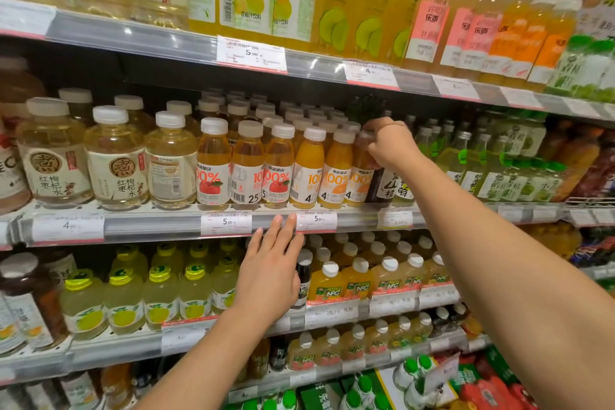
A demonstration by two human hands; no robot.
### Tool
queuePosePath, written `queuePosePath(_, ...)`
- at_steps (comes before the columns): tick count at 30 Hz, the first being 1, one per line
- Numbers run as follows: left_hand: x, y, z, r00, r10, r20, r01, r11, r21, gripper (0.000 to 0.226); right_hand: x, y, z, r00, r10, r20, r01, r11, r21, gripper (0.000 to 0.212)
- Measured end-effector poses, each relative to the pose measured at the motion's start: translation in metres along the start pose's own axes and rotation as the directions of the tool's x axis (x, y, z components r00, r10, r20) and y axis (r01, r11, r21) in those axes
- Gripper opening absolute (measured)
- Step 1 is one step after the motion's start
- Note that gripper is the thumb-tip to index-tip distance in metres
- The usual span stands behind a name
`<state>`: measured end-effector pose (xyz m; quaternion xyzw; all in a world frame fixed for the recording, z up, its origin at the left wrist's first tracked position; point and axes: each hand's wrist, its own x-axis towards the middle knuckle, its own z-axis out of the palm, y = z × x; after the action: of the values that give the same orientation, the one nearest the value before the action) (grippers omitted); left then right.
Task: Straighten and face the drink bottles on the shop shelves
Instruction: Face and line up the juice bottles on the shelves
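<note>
right hand [387, 143] gripping orange bottle [361, 173] by the neck, mid-frame on middle shelf [149, 223]; left hand [271, 273] open (fingertips at shelf edge). risk: twisting hard could topple neighbours.

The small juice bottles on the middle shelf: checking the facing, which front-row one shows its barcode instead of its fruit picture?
The second bottle from the left, between two apple-picture bottles.
</note>
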<state>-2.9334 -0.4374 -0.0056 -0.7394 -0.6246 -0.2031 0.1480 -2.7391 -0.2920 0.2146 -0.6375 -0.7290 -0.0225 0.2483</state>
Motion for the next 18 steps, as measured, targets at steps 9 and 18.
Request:
queuePosePath(9,-0.001,0.003,-0.006,0.999,-0.002,0.048,0.001,1.000,0.003,0.074,-0.004,0.002,0.000,0.999,-0.021,-0.031,0.022,0.999,0.042,0.044)
queuePosePath(18,-0.001,0.014,-0.018,0.995,-0.052,0.091,0.052,0.999,0.006,0.072,-0.043,0.010,-0.007,0.972,-0.178,-0.154,0.195,0.975,0.104,0.052)
